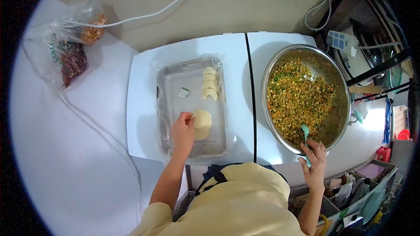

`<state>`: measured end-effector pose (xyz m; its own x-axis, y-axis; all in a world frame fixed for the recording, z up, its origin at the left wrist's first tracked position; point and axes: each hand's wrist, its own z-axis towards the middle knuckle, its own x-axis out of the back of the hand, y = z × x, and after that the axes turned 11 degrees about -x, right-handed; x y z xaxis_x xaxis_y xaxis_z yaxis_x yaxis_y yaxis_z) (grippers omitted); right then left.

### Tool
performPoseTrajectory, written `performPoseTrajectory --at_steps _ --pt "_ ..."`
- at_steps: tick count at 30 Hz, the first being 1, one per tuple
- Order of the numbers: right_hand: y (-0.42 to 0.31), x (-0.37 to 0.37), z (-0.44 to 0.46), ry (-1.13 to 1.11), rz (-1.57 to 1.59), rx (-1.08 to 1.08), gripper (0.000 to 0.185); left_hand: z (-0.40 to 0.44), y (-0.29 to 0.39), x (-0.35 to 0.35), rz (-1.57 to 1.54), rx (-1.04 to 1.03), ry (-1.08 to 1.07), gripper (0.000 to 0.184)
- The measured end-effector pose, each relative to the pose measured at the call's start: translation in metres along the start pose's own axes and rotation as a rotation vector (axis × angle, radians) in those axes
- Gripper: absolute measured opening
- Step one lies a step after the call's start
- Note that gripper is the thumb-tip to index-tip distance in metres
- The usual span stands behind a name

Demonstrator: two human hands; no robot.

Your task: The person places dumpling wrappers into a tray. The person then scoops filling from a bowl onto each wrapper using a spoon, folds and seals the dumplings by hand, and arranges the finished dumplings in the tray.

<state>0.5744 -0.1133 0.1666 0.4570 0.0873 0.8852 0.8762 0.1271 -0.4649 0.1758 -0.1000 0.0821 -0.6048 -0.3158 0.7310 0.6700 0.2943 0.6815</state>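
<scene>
My left hand [183,131] pinches the left edge of a round, pale dumpling wrapper [202,118] over a metal tray [181,146]. Just below it in the tray, other wrappers [201,133] lie partly covered. A row of several folded dumplings [210,84] sits along the tray's right side. A small green-and-white packet [183,92] rests near the tray's middle. My right hand [315,159] grips a light green spoon [305,130] at the near rim of a big steel bowl [267,124]. Chopped yellow, green and orange filling [295,98] fills much of the bowl.
Clear plastic bags [48,57] with dark and orange contents lie at the far left. White cables [164,11] run along the wall and down the left side. A power strip [342,43] hangs beyond the bowl. Storage bins [337,196] stand at the lower right.
</scene>
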Motion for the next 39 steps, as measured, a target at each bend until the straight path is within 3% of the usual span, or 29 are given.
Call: performPoseTrajectory --at_steps 4,7,9,10,12,13,15,16,18,19,21,26,28,34,39 --pt "0.002 -0.005 -0.005 0.046 -0.037 -0.04 0.031 -0.004 -0.011 -0.01 -0.04 -0.071 0.032 0.02" --pt "-0.001 0.0 -0.008 0.115 -0.049 -0.188 0.024 -0.002 -0.022 -0.016 -0.179 0.008 0.016 0.022" --pt "0.014 0.0 -0.011 0.226 0.047 -0.162 0.019 -0.004 -0.005 -0.01 -0.547 -0.064 0.024 0.02" --pt "0.022 -0.004 -0.014 0.235 0.028 -0.182 0.019 -0.004 0.0 -0.006 -0.564 -0.068 0.001 0.02" --pt "0.034 -0.012 -0.019 0.428 0.594 -0.473 0.015 -0.006 0.009 0.003 -0.999 0.161 -0.156 0.013" --pt "0.031 -0.009 -0.014 0.483 0.704 -0.429 0.018 -0.008 0.02 0.003 -1.01 0.161 -0.176 0.013" --pt "0.025 -0.007 -0.005 0.474 0.801 -0.471 0.019 -0.012 0.04 0.004 -1.396 0.243 -0.156 0.019" --pt "0.023 -0.008 0.0 0.451 0.914 -0.501 0.02 -0.014 0.044 0.002 -1.402 0.244 -0.17 0.019" --pt "0.015 -0.017 0.012 0.436 0.981 -0.507 0.021 -0.019 0.05 -0.003 -1.887 0.264 -0.377 0.018" --pt "0.01 -0.021 0.019 0.412 0.995 -0.489 0.022 -0.02 0.054 -0.008 -1.89 0.265 -0.389 0.018" --pt "0.004 -0.029 0.035 0.396 1.005 -0.474 0.022 -0.024 0.065 -0.02 -2.199 0.334 -0.638 0.024" --pt "0.005 -0.049 0.067 0.261 0.954 -0.471 0.024 -0.032 0.117 -0.037 -2.01 0.49 -0.729 0.028" --pt "0.001 -0.052 0.071 0.267 0.917 -0.456 0.025 -0.034 0.128 -0.039 -1.702 0.476 -0.666 0.025" --pt "-0.006 -0.051 0.086 0.097 1.257 -0.576 0.031 -0.03 0.131 -0.037 -1.703 0.608 -0.548 0.027" --pt "0.0 -0.049 0.089 0.102 1.438 -0.656 0.03 -0.022 0.131 -0.042 -1.765 0.606 -0.412 0.03"
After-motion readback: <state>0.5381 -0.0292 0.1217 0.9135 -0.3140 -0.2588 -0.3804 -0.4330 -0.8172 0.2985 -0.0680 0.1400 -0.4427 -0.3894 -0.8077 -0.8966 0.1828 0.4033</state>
